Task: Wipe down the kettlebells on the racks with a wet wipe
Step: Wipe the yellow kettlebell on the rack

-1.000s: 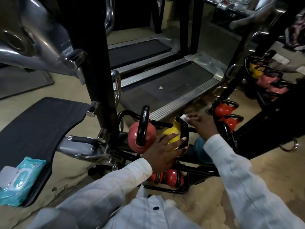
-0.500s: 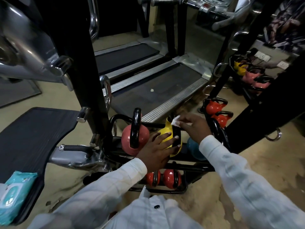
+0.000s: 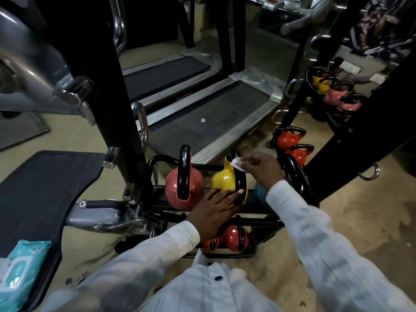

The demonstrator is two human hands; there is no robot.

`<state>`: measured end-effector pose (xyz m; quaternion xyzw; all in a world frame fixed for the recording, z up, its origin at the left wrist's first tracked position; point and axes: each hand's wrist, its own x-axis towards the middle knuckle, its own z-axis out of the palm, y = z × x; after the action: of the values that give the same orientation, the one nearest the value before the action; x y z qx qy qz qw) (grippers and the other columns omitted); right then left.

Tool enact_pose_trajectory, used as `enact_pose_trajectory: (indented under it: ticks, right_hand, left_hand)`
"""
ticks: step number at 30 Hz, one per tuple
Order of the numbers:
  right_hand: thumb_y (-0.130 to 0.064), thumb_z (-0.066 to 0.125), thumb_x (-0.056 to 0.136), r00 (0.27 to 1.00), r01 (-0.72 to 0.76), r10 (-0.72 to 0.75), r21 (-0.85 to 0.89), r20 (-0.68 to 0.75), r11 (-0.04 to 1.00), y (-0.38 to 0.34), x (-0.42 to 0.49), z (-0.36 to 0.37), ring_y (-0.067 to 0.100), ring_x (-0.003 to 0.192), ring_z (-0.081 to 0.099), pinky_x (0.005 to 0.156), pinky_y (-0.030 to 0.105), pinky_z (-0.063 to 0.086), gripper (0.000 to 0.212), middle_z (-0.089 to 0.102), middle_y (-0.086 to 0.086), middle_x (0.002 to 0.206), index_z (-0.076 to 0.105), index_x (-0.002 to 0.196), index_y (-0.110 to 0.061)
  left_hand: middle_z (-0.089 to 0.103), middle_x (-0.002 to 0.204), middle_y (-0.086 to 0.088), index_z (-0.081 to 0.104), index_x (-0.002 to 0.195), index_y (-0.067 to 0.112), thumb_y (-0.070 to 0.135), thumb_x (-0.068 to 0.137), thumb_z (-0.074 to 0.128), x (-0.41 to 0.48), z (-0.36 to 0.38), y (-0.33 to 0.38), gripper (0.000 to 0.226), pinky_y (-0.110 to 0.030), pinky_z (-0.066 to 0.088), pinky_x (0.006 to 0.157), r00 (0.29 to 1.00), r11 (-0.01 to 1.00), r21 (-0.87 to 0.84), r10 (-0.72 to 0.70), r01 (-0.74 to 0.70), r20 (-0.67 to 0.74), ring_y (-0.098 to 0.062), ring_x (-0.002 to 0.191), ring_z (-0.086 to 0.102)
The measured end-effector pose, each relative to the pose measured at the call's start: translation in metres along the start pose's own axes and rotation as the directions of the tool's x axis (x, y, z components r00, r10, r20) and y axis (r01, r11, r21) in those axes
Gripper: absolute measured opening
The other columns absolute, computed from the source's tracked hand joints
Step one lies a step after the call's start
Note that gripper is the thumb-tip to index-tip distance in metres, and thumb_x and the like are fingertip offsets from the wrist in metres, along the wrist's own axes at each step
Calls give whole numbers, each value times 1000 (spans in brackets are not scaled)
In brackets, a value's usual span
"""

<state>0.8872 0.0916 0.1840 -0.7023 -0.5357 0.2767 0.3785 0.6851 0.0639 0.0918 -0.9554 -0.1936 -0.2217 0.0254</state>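
Head view, wet wipe (image 3: 236, 164) at yellow kettlebell (image 3: 222, 179), treadmill (image 3: 209, 122) behind rack (image 3: 261, 222)

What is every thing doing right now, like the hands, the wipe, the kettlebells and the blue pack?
yellow kettlebell: upright on the rack.
pink kettlebell: upright beside it, untouched.
wet wipe: bunched against the yellow kettlebell's handle top.
right hand: pinches the wet wipe.
left hand: fingers straight, rests on the yellow kettlebell.
wipes pack: lying flat, flap looks closed.
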Motion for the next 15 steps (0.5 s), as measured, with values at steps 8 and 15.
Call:
enact_pose_trajectory:
  ticks: [8, 15]
  right_hand:
    - [-36, 62, 75, 924, 381, -134, -898, 359, 220, -50, 21, 30, 28, 114, 43, 91, 42, 33, 27, 52, 0, 116, 72, 97, -24]
    - [-44, 65, 78, 927, 373, -337, -505, 165, 778, -4, -18, -1, 22, 93, 58, 83, 38, 45, 18, 61, -2, 93, 76, 85, -32]
  left_hand:
    - [25, 158, -11, 45, 144, 18, 24, 84, 52, -9, 15, 9, 60, -55, 27, 113, 1000, 1000, 28, 8, -8, -22, -32, 146, 24]
    - [29, 158, -4, 54, 136, 20, 23, 83, 54, -14, 18, 3, 53, -54, 29, 112, 999, 1000, -3, -15, 15, -45, -30, 142, 34]
